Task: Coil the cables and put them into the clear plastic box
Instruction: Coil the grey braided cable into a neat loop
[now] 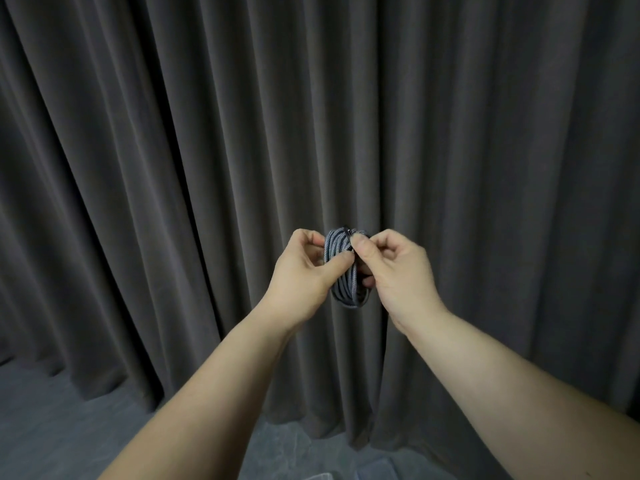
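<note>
Here both hands hold up one coiled cable before a dark curtain.
Left hand (304, 268) pinches the left side of the grey braided cable coil (346, 271), thumb across the strands; right hand (394, 268) grips its right side, thumb near the dark plug on top. Curtain (173, 168) hangs far behind, grey floor (52, 427) below.

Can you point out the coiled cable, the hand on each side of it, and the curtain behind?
coiled cable (348, 287): head view, lower loops of the grey braid.
left hand (301, 275): head view, back of hand.
right hand (398, 271): head view, back of hand.
curtain (173, 150): head view, a dark fold.
</note>
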A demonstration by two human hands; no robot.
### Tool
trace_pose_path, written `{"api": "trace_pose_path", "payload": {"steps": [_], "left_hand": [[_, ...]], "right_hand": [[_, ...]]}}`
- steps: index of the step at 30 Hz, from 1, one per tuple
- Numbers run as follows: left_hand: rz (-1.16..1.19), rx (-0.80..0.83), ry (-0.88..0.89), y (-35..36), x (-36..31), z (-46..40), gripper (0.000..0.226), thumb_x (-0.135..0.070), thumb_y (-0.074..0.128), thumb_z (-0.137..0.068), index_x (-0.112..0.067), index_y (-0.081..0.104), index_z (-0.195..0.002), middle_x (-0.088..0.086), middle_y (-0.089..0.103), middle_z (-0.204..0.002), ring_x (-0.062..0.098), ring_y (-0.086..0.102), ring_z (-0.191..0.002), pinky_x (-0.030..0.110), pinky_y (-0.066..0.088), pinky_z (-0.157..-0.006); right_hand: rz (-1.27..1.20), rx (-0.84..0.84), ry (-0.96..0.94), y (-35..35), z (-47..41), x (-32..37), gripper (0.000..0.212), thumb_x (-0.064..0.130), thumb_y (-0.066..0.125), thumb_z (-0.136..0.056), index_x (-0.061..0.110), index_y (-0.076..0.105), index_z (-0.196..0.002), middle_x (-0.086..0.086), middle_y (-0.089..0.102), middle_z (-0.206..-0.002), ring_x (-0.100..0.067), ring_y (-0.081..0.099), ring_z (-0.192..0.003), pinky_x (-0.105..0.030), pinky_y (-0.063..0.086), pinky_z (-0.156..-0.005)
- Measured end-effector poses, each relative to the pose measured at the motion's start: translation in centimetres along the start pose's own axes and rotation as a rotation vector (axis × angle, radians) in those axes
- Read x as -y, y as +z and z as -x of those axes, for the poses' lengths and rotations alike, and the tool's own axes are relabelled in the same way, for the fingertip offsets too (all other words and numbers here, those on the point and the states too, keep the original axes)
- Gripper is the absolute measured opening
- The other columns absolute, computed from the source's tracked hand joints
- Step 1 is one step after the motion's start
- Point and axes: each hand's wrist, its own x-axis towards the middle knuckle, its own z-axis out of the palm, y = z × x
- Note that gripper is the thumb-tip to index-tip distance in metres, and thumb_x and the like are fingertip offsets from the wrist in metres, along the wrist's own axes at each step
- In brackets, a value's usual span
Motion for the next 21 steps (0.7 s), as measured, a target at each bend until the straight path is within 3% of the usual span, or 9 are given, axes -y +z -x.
{"api": "trace_pose_path", "payload": {"steps": [3,6,9,11,14,16,18,21], "left_hand": [[-0.058,-0.029,0.04,0.1,0.3,-0.1,0.049,-0.034,0.075,-0.073,-0.029,0.048,-0.113,0.002,0.072,-0.095,0.024,0.071,-0.089,0.044,0.057,-0.084],[-0.119,-0.069,0.086,0.0,0.4,-0.4,0.046,-0.024,0.074,-0.082,-0.034,0.048,-0.119,-0.001,0.071,-0.098,0.018,0.07,-0.091,0.043,0.056,-0.089],[-0.212,-0.097,0.117,-0.2,0.8,-0.4,0.052,-0.019,0.072,-0.084,-0.031,0.045,-0.127,-0.011,0.066,-0.108,0.005,0.066,-0.1,0.03,0.052,-0.095],[-0.274,-0.098,0.128,-0.1,1.1,-0.4,0.06,-0.019,0.071,-0.085,-0.025,0.04,-0.137,-0.019,0.059,-0.114,0.0,0.06,-0.106,0.017,0.046,-0.095],[-0.292,-0.091,0.084,-0.1,1.0,-0.4,0.067,-0.023,0.069,-0.087,-0.021,0.034,-0.144,-0.019,0.055,-0.116,-0.003,0.055,-0.104,0.001,0.039,-0.082],[-0.254,-0.06,0.035,-0.1,1.2,-0.6,0.071,-0.024,0.072,-0.085,-0.02,0.033,-0.144,-0.012,0.057,-0.122,0.0,0.056,-0.107,0.004,0.043,-0.083],[-0.235,-0.023,0.007,-0.2,1.5,-0.6,0.072,-0.024,0.074,-0.084,-0.019,0.035,-0.143,-0.007,0.06,-0.125,0.004,0.058,-0.112,0.018,0.047,-0.097],[-0.25,-0.008,0.012,-0.5,2.0,-0.9,0.069,-0.027,0.073,-0.083,-0.02,0.038,-0.142,-0.006,0.062,-0.123,0.007,0.059,-0.114,0.033,0.046,-0.104]], "right_hand": [[0.101,0.001,-0.13,0.0,0.0,-0.3,0.018,0.024,0.067,-0.087,0.025,0.062,-0.07,0.007,0.066,-0.068,-0.006,0.062,-0.068,-0.031,0.053,-0.066],[0.168,0.058,-0.155,-0.1,0.2,-0.9,0.015,0.026,0.061,-0.088,0.039,0.067,-0.084,0.011,0.071,-0.084,-0.008,0.068,-0.084,-0.039,0.056,-0.082],[0.215,0.129,-0.123,-0.2,0.0,-1.7,0.021,0.015,0.06,-0.091,0.022,0.069,-0.108,0.006,0.072,-0.101,-0.01,0.068,-0.095,-0.045,0.054,-0.09],[0.273,0.132,-0.117,-0.1,-0.1,-2.0,0.019,0.02,0.058,-0.089,0.022,0.07,-0.104,0.006,0.072,-0.095,-0.012,0.068,-0.09,-0.048,0.055,-0.085],[0.294,0.108,-0.083,0.5,0.0,-2.2,0.01,0.033,0.054,-0.085,0.032,0.063,-0.088,0.006,0.071,-0.089,-0.016,0.067,-0.086,-0.05,0.054,-0.08],[0.228,0.126,-0.038,0.8,-0.3,-2.1,0.015,0.042,0.056,-0.079,0.03,0.063,-0.087,-0.001,0.07,-0.094,-0.019,0.068,-0.089,-0.051,0.054,-0.083],[0.169,0.167,-0.013,1.0,-0.8,-1.8,0.024,0.046,0.059,-0.074,0.026,0.065,-0.087,-0.01,0.067,-0.102,-0.022,0.068,-0.092,-0.047,0.055,-0.086],[0.084,0.237,0.042,0.9,-1.1,-1.5,0.005,0.022,0.061,-0.09,0.017,0.062,-0.091,-0.009,0.068,-0.097,-0.008,0.066,-0.081,-0.025,0.054,-0.071]]}}
